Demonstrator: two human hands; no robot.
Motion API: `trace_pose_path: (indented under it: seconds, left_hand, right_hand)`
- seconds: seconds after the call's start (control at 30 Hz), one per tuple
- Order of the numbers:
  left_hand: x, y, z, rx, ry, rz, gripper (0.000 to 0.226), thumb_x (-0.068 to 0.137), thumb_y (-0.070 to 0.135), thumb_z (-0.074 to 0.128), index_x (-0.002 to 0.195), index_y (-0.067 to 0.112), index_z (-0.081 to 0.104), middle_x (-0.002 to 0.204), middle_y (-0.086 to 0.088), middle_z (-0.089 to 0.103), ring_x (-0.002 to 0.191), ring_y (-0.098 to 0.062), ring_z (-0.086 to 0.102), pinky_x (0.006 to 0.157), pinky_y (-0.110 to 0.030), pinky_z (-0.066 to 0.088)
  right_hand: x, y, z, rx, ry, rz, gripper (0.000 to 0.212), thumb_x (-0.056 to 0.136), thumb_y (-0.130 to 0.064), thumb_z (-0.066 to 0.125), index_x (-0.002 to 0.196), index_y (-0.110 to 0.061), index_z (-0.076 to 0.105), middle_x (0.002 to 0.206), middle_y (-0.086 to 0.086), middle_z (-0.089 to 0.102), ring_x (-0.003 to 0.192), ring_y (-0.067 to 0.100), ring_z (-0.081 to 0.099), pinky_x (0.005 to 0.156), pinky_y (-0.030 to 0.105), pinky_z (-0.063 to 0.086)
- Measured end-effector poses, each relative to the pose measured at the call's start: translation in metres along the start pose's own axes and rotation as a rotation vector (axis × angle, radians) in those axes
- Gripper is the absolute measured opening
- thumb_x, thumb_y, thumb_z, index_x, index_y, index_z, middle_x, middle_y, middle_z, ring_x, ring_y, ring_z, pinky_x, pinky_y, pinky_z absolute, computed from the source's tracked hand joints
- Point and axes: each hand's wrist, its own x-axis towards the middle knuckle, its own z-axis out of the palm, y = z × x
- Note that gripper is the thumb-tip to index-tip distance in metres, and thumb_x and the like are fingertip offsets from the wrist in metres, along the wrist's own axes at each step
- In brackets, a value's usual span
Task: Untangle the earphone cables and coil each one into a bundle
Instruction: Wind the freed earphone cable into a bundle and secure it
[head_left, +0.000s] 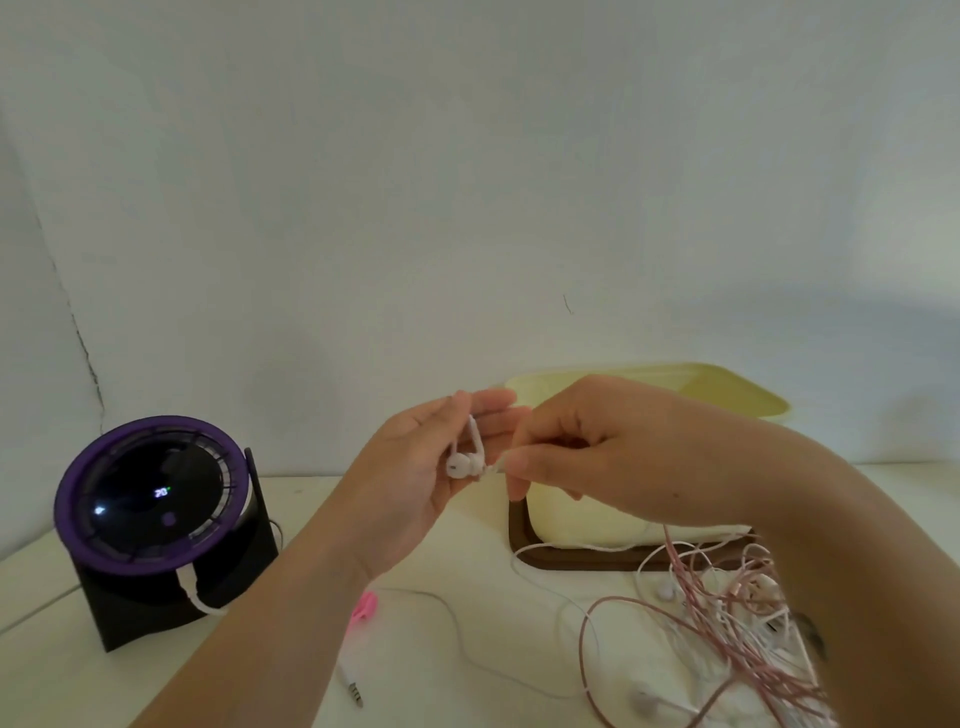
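Observation:
My left hand (415, 467) is raised above the table, palm toward me, and pinches the thin stems of a pair of white earbuds (464, 464) between thumb and fingers. My right hand (576, 452) meets it from the right and pinches the white cable just beside the earbuds. A tangled heap of pink and white earphone cables (727, 623) lies on the table at the lower right, under my right forearm. One thin white cable (467, 654) runs loose across the table to a jack plug (355, 691) near the front.
A black fan with a purple ring (150, 499) stands at the left, a white cable plugged into it. A pale yellow lidded box (597, 525) sits on a dark brown tray (561, 561) behind my hands. A small pink clip (363, 608) lies under my left wrist.

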Motion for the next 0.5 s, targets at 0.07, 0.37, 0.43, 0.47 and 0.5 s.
trace_pose_path:
  seconds: [0.07, 0.37, 0.43, 0.47, 0.5]
  left_hand:
    - [-0.002, -0.001, 0.004, 0.088, -0.056, 0.026, 0.037, 0.093, 0.029, 0.038, 0.103, 0.008, 0.066, 0.082, 0.001, 0.072, 0.078, -0.007, 0.066, 0.077, -0.017, 0.052]
    - [-0.005, -0.007, 0.008, 0.102, -0.193, 0.004, 0.041, 0.095, 0.036, 0.041, 0.094, 0.012, 0.074, 0.094, -0.014, 0.072, 0.094, -0.026, 0.068, 0.086, -0.029, 0.053]
    - [-0.006, -0.006, 0.008, 0.075, -0.232, -0.019, 0.043, 0.089, 0.036, 0.039, 0.091, 0.015, 0.076, 0.09, -0.011, 0.073, 0.088, -0.024, 0.069, 0.084, -0.031, 0.054]
    - [-0.007, -0.004, 0.01, 0.049, -0.254, -0.028, 0.042, 0.088, 0.036, 0.039, 0.09, 0.015, 0.076, 0.086, -0.01, 0.073, 0.085, -0.022, 0.069, 0.083, -0.032, 0.055]
    - [-0.009, -0.002, 0.011, 0.02, -0.281, -0.031, 0.04, 0.087, 0.036, 0.042, 0.09, 0.015, 0.076, 0.083, -0.008, 0.073, 0.081, -0.02, 0.069, 0.083, -0.033, 0.055]
  right_hand:
    - [0.001, 0.001, -0.001, 0.045, 0.084, -0.035, 0.028, 0.09, -0.038, 0.05, 0.069, -0.029, 0.067, 0.058, -0.001, 0.048, 0.049, 0.01, 0.037, 0.049, 0.019, 0.033]
    - [0.004, 0.005, -0.006, 0.15, 0.359, -0.065, 0.032, 0.091, -0.041, 0.046, 0.071, -0.026, 0.065, 0.056, -0.002, 0.044, 0.055, 0.018, 0.044, 0.061, 0.04, 0.044]
    - [0.007, 0.009, -0.005, 0.182, 0.41, -0.044, 0.031, 0.092, -0.038, 0.046, 0.07, -0.025, 0.065, 0.053, -0.008, 0.046, 0.051, 0.006, 0.045, 0.061, 0.036, 0.044]
    - [0.009, 0.013, -0.004, 0.199, 0.432, -0.034, 0.031, 0.093, -0.036, 0.047, 0.07, -0.025, 0.064, 0.051, -0.01, 0.047, 0.049, 0.002, 0.045, 0.058, 0.029, 0.043]
    - [0.011, 0.016, -0.003, 0.225, 0.446, -0.026, 0.031, 0.094, -0.034, 0.047, 0.069, -0.025, 0.064, 0.05, -0.011, 0.048, 0.047, 0.002, 0.046, 0.056, 0.023, 0.04]
